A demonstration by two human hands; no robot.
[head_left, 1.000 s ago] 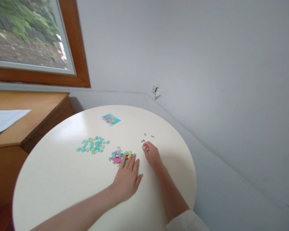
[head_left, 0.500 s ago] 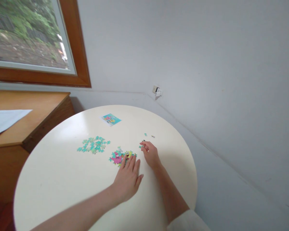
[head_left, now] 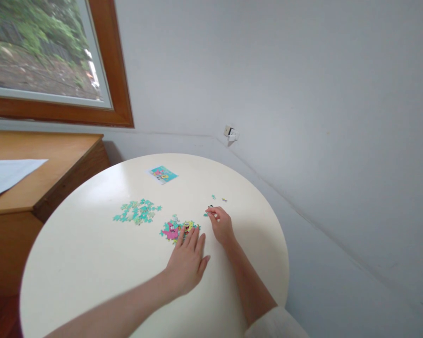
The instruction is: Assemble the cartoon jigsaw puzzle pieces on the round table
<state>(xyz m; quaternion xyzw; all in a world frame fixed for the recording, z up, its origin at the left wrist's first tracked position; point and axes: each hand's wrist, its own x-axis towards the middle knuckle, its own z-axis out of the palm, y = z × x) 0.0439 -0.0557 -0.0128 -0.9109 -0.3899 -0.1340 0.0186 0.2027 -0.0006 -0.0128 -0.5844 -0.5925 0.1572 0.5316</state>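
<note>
Working a jigsaw on a round table (head_left: 74,263), both hands down by the pieces.

Far left, paper sheet (head_left: 7,173) on a wooden desk (head_left: 56,159). On the table: loose teal pile (head_left: 137,212), picture card (head_left: 162,174) further back, then the assembled patch (head_left: 178,229) mid-table. Left hand (head_left: 186,263) lies flat and released, fingers spread, tips touching the patch's near edge. Right hand (head_left: 221,225) is just beside it, fingers curled at a small teal piece (head_left: 206,214); touching it, but can't tell if it's pinched. Stray pieces (head_left: 218,198) sit just beyond. Wall socket (head_left: 230,133) behind.
</note>
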